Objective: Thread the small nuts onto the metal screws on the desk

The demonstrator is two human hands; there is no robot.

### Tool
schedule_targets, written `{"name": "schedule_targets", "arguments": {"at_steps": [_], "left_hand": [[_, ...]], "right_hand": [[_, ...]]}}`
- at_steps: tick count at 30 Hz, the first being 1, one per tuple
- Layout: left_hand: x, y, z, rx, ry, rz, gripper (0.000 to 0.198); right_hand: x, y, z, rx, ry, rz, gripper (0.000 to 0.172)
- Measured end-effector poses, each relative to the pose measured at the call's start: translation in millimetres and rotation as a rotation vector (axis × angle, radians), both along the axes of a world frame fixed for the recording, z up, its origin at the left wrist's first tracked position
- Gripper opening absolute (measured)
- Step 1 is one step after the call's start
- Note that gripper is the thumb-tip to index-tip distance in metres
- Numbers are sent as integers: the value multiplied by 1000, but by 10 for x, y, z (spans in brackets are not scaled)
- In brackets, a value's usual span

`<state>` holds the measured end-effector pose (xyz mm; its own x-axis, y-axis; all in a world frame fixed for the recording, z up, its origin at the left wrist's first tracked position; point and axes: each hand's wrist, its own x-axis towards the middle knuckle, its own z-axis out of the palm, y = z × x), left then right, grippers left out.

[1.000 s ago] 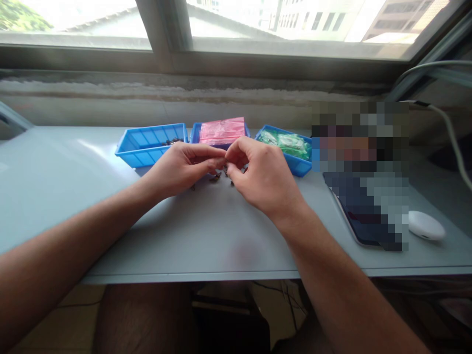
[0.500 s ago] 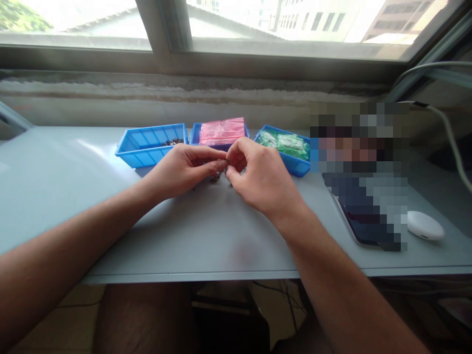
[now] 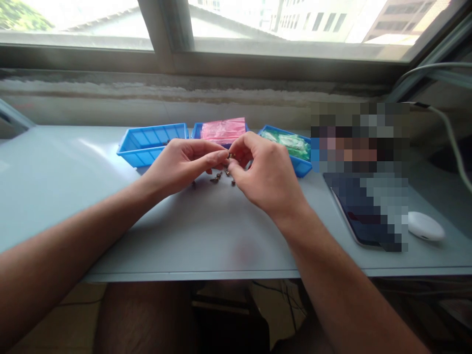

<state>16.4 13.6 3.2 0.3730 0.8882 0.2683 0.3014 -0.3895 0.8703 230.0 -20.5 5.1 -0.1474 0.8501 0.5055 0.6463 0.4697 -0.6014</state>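
Observation:
My left hand (image 3: 180,162) and my right hand (image 3: 263,169) meet above the table, thumbs and fingertips pinched close together. Between the fingertips shows a small brass-coloured screw (image 3: 231,155), partly hidden by the fingers. Beneath the hands lie several loose small screws (image 3: 216,179) on the tabletop. Behind my left hand stands a blue bin (image 3: 143,156) with some dark screws inside, mostly covered by that hand. Pink plastic bags (image 3: 223,130) fill the middle bin, and green bags (image 3: 291,145) lie in the right one, just behind my right hand.
The pale table (image 3: 177,246) ends at a front edge above my legs. A dark phone (image 3: 354,216) and a white oval case (image 3: 426,226) lie to the right, beside a blurred-out patch. A window and its sill run along the back, with a white cable at far right.
My right hand has shifted slightly right and its fingertips have parted a little from the left's. The small screw and the loose screws below now show more clearly.

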Motion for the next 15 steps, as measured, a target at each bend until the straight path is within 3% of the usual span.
{"name": "schedule_targets", "arguments": {"at_steps": [8, 15], "left_hand": [[-17, 31, -31, 25, 24, 4, 29], [-11, 46, -52, -3, -22, 66, 26]], "right_hand": [[25, 21, -26, 3, 8, 103, 22], [33, 10, -11, 29, 0, 26, 20]]}}
